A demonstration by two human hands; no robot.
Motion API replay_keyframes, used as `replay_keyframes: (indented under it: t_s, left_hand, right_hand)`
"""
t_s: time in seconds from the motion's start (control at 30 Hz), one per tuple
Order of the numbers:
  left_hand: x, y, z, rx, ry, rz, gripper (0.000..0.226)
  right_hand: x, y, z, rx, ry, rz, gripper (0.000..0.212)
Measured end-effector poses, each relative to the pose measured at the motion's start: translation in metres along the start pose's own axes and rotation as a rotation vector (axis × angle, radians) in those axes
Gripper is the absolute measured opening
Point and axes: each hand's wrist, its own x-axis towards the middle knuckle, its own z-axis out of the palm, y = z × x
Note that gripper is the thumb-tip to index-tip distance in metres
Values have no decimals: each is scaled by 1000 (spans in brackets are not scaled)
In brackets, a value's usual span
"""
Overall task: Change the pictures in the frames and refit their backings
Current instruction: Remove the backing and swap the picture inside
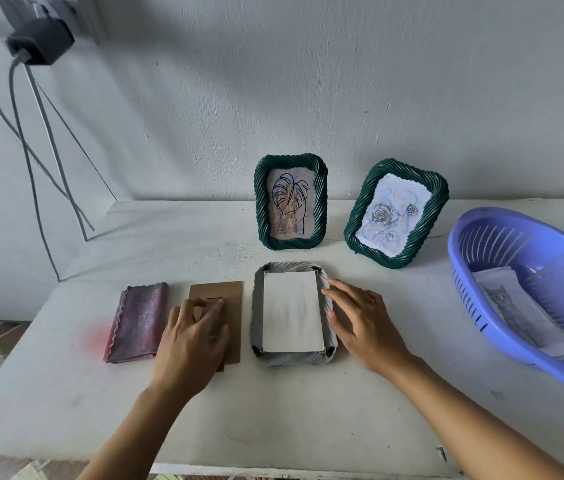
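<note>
Left hand point(190, 337) on brown backing point(233, 323); grey frame point(256, 306) face-down, white paper point(291, 313) inside.

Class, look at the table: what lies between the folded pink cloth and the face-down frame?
In the head view, the brown backing board lies there, with the left hand resting on it.

Table point(273, 410) stands against the wall point(308, 81); front row, left to right: folded cloth point(138, 322), backing board point(228, 299), face-down frame point(294, 358), each just beside the next; a sheet point(291, 311) lies inside the face-down frame; left hand point(190, 341) rests on the backing board; right hand point(363, 320) touches that frame's right rim. Behind, near the wall, two standing frames: left standing frame point(262, 209), and right standing frame point(427, 226) tilted beside it. Basket point(481, 306) at far right; papers point(512, 306) lie in it.
</note>
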Motion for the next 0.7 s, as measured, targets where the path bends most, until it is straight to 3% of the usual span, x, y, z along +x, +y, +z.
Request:
replay_keyframes:
  t_s: [0.13,0.27,0.43,0.57,0.7]
  left_hand:
    - [-4,-1,4,60,6,-6,54]
    - [3,10,0,31,-3,-36,35]
    - [30,31,9,-94,-57,-70,68]
    - [35,36,27,-83,-13,-82,46]
    - [31,32,36,-107,44,-63,47]
  right_hand:
    - [2,-2,-1,29,-7,22,40]
    - [5,-4,-3,64,-4,58,43]
    - [23,-18,-3,37,65,152,48]
    - [35,-28,5,-4,149,252,44]
    - [38,-33,9,10,140,345,42]
